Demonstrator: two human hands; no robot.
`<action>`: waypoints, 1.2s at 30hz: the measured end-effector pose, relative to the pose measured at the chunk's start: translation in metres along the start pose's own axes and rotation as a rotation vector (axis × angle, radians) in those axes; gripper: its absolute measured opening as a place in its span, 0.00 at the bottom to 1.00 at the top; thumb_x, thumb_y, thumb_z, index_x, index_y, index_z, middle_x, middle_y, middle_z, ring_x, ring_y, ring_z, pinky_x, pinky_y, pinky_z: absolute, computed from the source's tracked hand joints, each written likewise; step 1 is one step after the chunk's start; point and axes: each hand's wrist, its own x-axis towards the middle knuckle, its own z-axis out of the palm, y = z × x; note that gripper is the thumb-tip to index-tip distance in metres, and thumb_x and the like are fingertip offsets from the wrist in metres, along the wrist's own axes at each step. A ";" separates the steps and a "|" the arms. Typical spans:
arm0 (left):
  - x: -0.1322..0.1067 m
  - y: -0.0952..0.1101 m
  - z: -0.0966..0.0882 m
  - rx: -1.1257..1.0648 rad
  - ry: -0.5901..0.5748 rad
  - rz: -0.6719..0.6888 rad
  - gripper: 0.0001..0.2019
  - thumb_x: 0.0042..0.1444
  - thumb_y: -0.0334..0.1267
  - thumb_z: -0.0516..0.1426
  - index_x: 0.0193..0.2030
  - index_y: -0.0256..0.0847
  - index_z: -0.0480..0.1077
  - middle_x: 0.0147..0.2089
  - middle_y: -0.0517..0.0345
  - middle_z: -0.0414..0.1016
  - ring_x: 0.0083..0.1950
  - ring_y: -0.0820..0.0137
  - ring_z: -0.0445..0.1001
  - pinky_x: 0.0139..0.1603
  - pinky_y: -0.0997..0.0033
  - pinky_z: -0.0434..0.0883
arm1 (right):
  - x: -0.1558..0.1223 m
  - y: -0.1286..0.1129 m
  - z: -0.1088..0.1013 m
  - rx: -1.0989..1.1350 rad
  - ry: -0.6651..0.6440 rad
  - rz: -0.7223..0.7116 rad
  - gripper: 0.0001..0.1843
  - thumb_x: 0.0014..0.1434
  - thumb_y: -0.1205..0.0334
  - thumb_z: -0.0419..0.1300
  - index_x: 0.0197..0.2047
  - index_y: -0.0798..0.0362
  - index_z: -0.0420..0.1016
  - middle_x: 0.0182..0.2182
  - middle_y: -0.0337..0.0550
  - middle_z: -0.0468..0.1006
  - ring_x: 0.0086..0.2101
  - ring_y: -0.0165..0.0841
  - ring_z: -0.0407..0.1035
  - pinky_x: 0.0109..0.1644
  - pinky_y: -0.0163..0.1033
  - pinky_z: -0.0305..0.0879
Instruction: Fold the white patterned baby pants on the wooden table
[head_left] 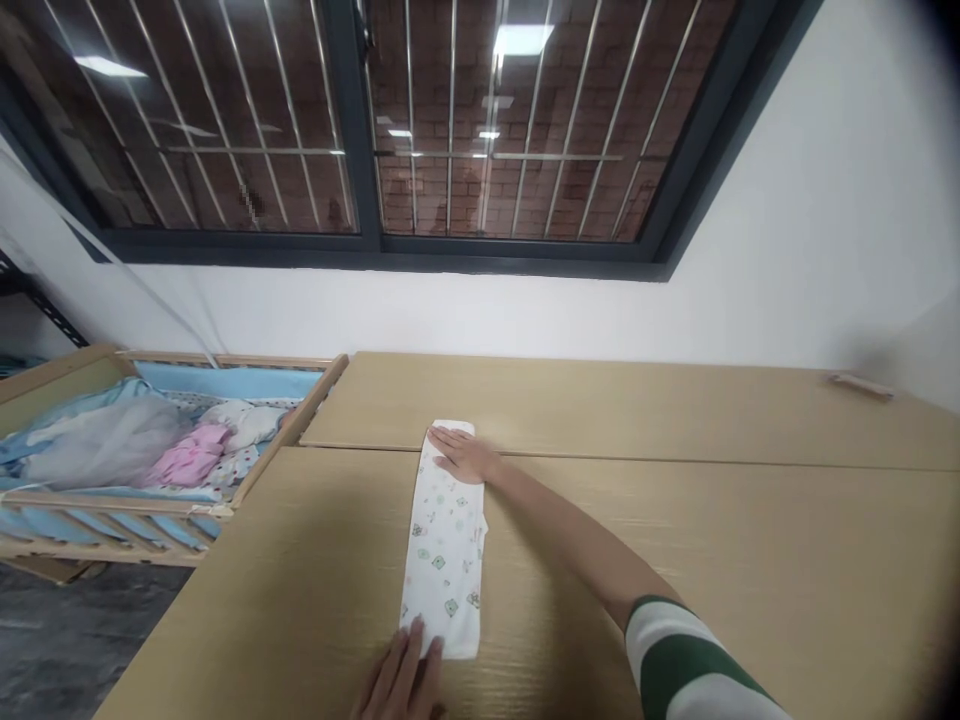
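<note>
A white cloth garment with small green and brown prints lies folded into a long narrow strip on the tan tabletop. My right hand rests flat on its far end, fingers stretched toward the left. At the near end, my left hand touches the lower left corner with extended fingertips; the rest of that hand is cut off by the bottom edge of the view. Neither hand grips the cloth. A small fold sticks out along the strip's right side.
Left of the table stands a wooden crib with blue lining, holding a pink cloth and other fabrics. A barred window is in the white wall behind. A small object lies at the far right. A seam crosses the tabletop.
</note>
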 end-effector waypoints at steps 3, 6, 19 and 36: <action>0.020 0.006 0.010 -0.047 -0.024 0.002 0.24 0.57 0.32 0.54 0.61 0.41 0.72 0.59 0.50 0.78 0.54 0.63 0.80 0.43 0.71 0.77 | -0.005 0.015 -0.012 -0.024 0.010 0.003 0.31 0.74 0.54 0.43 0.74 0.60 0.53 0.72 0.55 0.53 0.71 0.41 0.47 0.74 0.50 0.47; 0.035 0.006 0.012 -0.144 -0.126 -0.063 0.25 0.58 0.25 0.52 0.61 0.45 0.72 0.60 0.54 0.77 0.53 0.64 0.80 0.46 0.70 0.76 | -0.011 0.009 -0.025 -0.064 0.084 0.046 0.29 0.72 0.61 0.47 0.72 0.62 0.56 0.72 0.60 0.54 0.71 0.45 0.48 0.73 0.54 0.47; 0.043 -0.027 0.006 -0.358 -0.074 -0.020 0.24 0.57 0.18 0.49 0.57 0.39 0.69 0.52 0.52 0.78 0.48 0.62 0.77 0.51 0.62 0.73 | -0.167 -0.158 -0.048 0.253 -0.026 -0.081 0.26 0.66 0.44 0.60 0.58 0.54 0.73 0.49 0.52 0.77 0.52 0.44 0.70 0.58 0.48 0.68; 0.066 -0.035 -0.053 -1.016 -0.297 -0.254 0.16 0.65 0.35 0.52 0.54 0.56 0.74 0.49 0.64 0.80 0.48 0.69 0.79 0.52 0.72 0.76 | -0.206 -0.181 -0.099 0.631 -0.042 0.269 0.10 0.66 0.60 0.58 0.49 0.42 0.75 0.42 0.42 0.80 0.44 0.39 0.75 0.43 0.41 0.72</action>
